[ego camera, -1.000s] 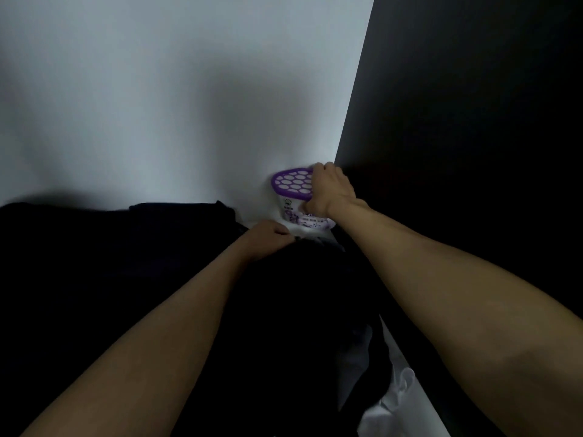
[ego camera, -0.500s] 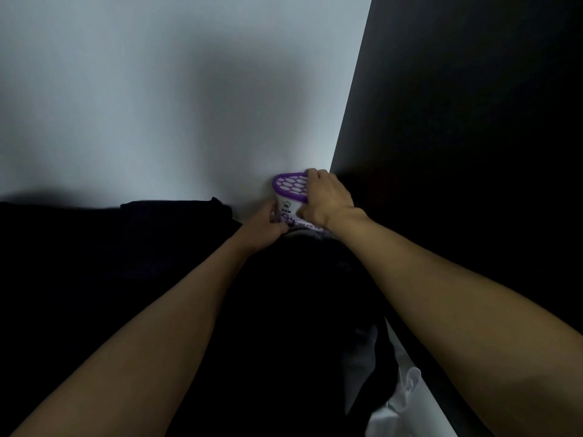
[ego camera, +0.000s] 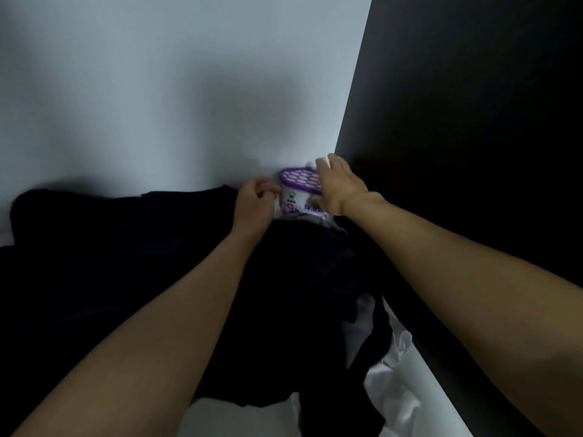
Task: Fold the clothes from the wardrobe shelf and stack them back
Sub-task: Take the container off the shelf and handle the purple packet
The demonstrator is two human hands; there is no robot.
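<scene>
A heap of dark clothes [ego camera: 126,263] fills the wardrobe shelf, and another dark garment [ego camera: 303,279] lies between my forearms. A white tub with a purple honeycomb lid [ego camera: 298,178] stands in the back right corner on light cloth. My right hand [ego camera: 339,187] lies over the lid, fingers reaching to its far edge and thumb down the front, gripping it. My left hand [ego camera: 255,203] has its fingers curled against the tub's left side. The tub's base is hidden by cloth.
The white back wall [ego camera: 157,105] meets a black side panel [ego camera: 457,121] at the corner behind the tub. Crumpled white fabric [ego camera: 391,389] lies at the front right beside a pale shelf edge [ego camera: 435,389].
My left hand has risen from the dark cloth to the tub's left side. My right hand has slid further across the lid toward the corner.
</scene>
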